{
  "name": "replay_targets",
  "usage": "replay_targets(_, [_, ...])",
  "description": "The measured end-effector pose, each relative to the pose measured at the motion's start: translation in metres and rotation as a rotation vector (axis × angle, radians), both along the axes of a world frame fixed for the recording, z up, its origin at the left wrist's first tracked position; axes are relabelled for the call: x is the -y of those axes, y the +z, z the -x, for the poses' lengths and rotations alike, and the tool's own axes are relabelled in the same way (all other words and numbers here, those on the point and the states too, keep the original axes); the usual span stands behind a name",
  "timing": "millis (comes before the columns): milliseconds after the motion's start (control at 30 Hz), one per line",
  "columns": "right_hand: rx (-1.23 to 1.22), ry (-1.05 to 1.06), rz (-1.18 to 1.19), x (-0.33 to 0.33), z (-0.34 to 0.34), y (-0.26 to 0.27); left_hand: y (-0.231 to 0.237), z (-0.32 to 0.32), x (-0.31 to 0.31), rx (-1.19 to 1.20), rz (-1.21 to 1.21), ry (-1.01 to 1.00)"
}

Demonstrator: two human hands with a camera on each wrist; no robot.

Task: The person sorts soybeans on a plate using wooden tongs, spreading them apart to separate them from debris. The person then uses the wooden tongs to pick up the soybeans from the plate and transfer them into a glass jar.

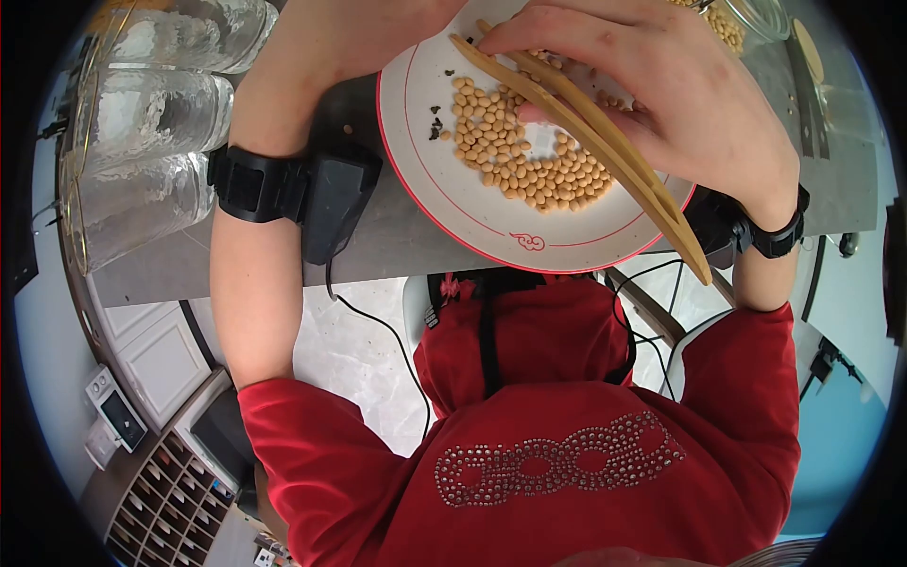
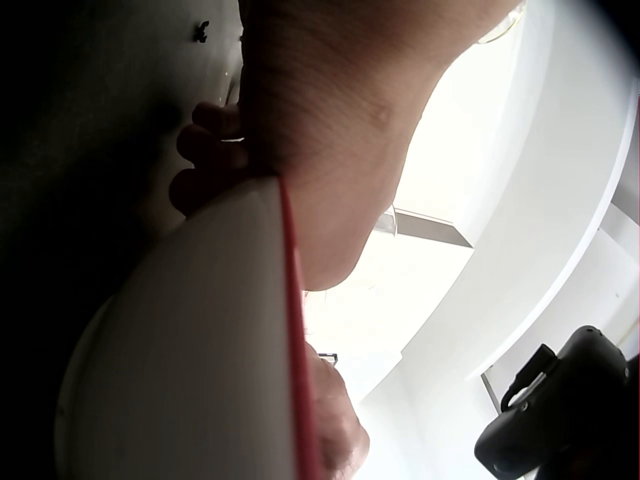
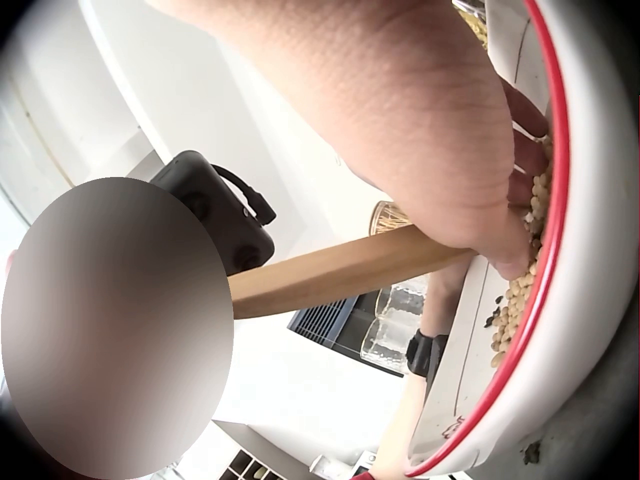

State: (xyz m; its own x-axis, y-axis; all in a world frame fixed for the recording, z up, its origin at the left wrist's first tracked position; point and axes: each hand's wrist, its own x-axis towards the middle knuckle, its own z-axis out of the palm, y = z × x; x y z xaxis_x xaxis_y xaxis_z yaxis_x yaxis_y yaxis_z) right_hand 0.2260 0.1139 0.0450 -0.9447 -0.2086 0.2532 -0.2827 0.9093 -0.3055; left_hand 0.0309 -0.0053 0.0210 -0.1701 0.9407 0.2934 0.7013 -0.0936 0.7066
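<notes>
A white plate with a red rim holds pale soybeans and small dark bits. My left hand grips the plate's edge, its fingertips curled below the rim in the left wrist view; in the head view the top edge cuts that hand off. Wooden tongs lie in the crook between thumb and forefinger of my right hand, which holds them over the plate. Their joined end points toward my body. In the right wrist view, the fingertips of this hand reach down to the soybeans.
Several clear glass tumblers lie along the left side. An open glass jar of soybeans is at the upper right. One loose bean sits on the grey table, near the left wrist camera. Black cables hang below the table edge.
</notes>
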Motion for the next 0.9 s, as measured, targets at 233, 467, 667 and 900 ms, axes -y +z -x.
replay_targets(233, [0.018,-0.012,0.032,-0.004,-0.001,-0.007,-0.001,0.001,-0.001,0.030,-0.002,-0.014])
replay_targets(467, [0.042,-0.015,-0.003,-0.003,-0.001,-0.002,0.000,-0.001,-0.001,0.032,0.005,-0.019])
replay_targets(667, [-0.066,0.026,0.084,-0.006,-0.001,-0.012,-0.010,0.004,-0.002,-0.001,-0.061,-0.035])
replay_targets(900, [-0.077,0.005,0.064,-0.002,-0.002,-0.009,-0.003,0.000,-0.001,-0.001,-0.020,-0.009])
